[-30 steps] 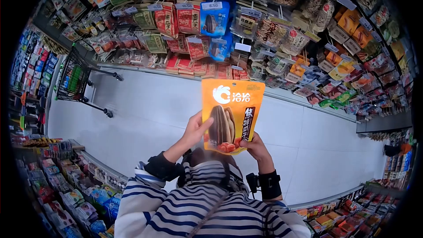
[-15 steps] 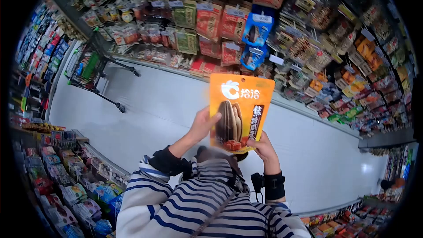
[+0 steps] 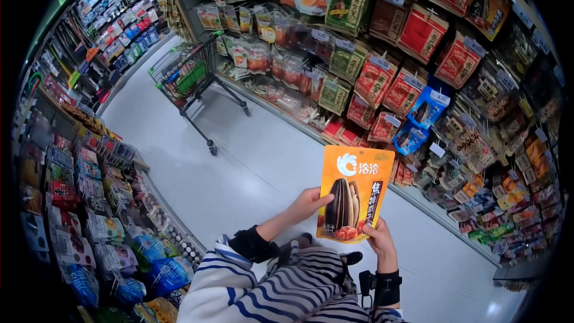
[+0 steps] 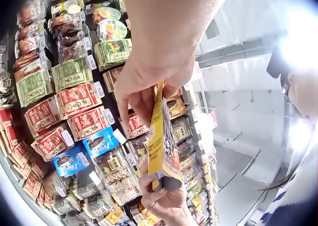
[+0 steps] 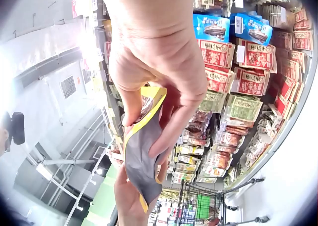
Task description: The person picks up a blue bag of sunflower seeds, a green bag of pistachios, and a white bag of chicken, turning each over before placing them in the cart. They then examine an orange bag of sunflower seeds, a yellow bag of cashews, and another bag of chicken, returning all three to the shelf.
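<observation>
An orange snack pouch [image 3: 350,194] with sunflower seeds pictured on its front is held upright before the body in the head view. The left hand [image 3: 310,203] pinches its left edge, thumb on the front. At the lower right corner the right hand [image 3: 380,240] grips it, thumb also on the front. The left wrist view shows the pouch [image 4: 163,141] from its side between the left hand [image 4: 154,77] and the other hand. In the right wrist view, the right hand's fingers lie against the pouch's grey bottom [image 5: 141,159].
A shopping cart [image 3: 185,78] stands in the aisle at the upper left. Racks of hanging snack packets [image 3: 373,81] run along the far side, and more packets [image 3: 110,227] fill the near left shelf. Pale floor [image 3: 251,149] lies between them.
The view has turned leftward, so the cart and racks appear farther right. The pouch and both hands sit lower and farther right in the head view, with the same hold.
</observation>
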